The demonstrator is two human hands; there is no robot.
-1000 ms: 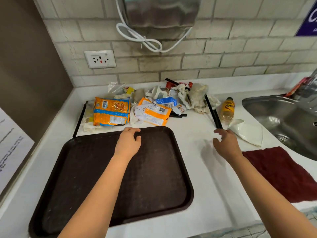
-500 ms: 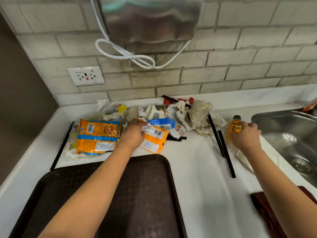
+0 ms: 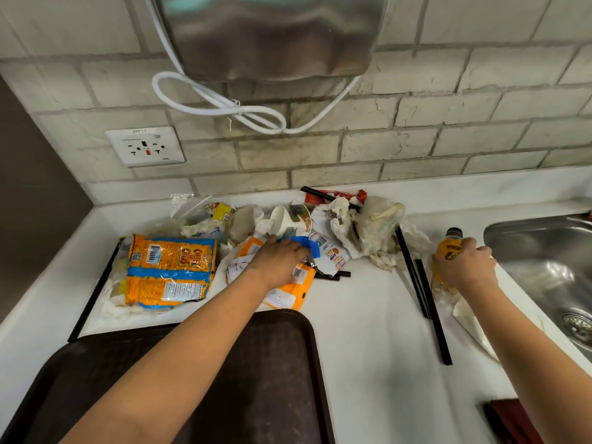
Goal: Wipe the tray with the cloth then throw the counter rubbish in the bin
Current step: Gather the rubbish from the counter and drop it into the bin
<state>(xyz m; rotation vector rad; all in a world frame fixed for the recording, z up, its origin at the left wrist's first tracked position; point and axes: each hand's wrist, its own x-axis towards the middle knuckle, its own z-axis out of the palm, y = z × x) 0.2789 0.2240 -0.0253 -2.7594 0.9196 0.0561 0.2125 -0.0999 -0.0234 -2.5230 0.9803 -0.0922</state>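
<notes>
A: Orange plastic first. Head view: where does the rubbish lie from each hand?

B: The left hand (image 3: 282,264) rests on the small wrappers (image 3: 290,291) at the centre of the pile, fingers curled down onto a blue-and-orange packet and pinching it. The right hand (image 3: 464,270) grips the orange bottle (image 3: 447,251) at about 3 o'clock from the pile; the fingers wrap its body and the cap points to 12 o'clock, toward the wall.

A: Long axes?

B: The bottle's axis runs 12 to 6. The black straws (image 3: 426,302) lie just beside it at its 9 o'clock, on nearly the same line. The large chip bag (image 3: 169,270) sits at 9 o'clock from the left hand, near it but not touched.

A: Which hand is nearer the remaining items?

B: In my judgement, the left serves the chip bag and the paper cup (image 3: 288,221) at its 12 o'clock. The right serves the straws and the crumpled tissue (image 3: 374,232) at its 10 o'clock.

A: Edges and room?

B: The tray (image 3: 288,363) lies at 6 o'clock from the pile, its far edge close to the wrappers. The sink (image 3: 544,267) borders the right hand at 3 o'clock. Bare desk (image 3: 368,331) between tray and straws gives the open path for withdrawal. The cloth (image 3: 512,421) shows only as a dark red corner at lower right. No bin is in view.
</notes>
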